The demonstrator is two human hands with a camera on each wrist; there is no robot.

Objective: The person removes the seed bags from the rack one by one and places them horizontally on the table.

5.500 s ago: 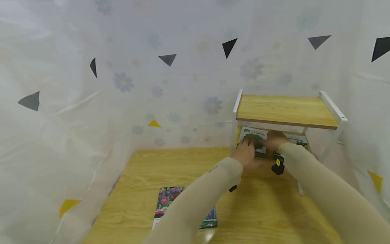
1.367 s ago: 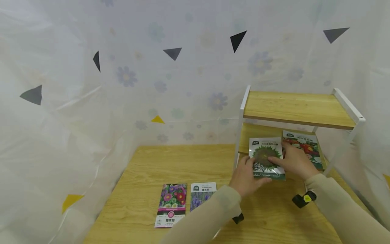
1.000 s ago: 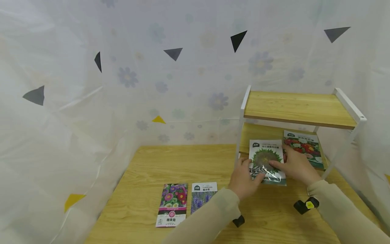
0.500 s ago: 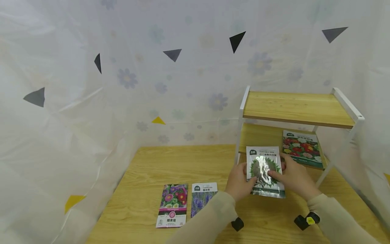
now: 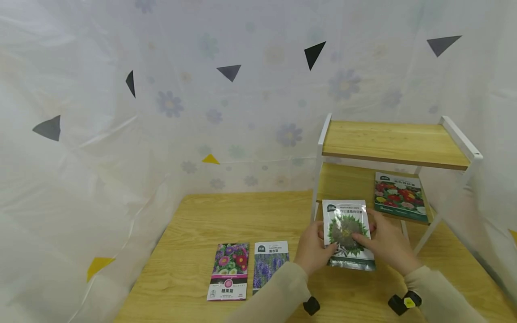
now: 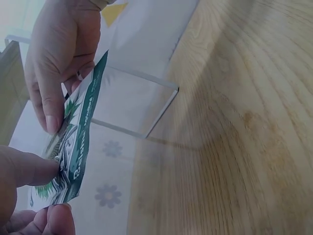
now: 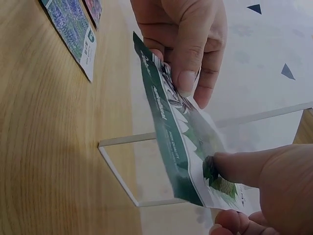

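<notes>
Between both hands is a white-and-green seed packet point(image 5: 349, 213) printed with a sunflower head, held in front of the shelf rack. My left hand point(image 5: 313, 249) pinches its left edge, thumb on the printed face and fingers behind. On the opposite edge my right hand point(image 5: 389, 244) grips it, with the thumb lying across the sunflower picture. In the left wrist view the packet point(image 6: 80, 147) is seen edge-on, tilted and off the table. The right wrist view shows the packet's green bottom strip point(image 7: 164, 122), with thumbs on its face; the fingers behind are partly hidden.
A small rack point(image 5: 396, 141) with white frame and wooden shelves stands at right. A red-flower seed packet point(image 5: 400, 195) lies on its lower shelf. On the wooden table point(image 5: 242, 215) lie a pink-and-purple flower packet point(image 5: 229, 271) and a lavender packet point(image 5: 268, 264), the latter partly behind my left sleeve.
From reaching into the lower shelf, both hands have drawn the sunflower packet out and toward me, lowering it in front of the rack. The red-flower packet stays on the shelf.
</notes>
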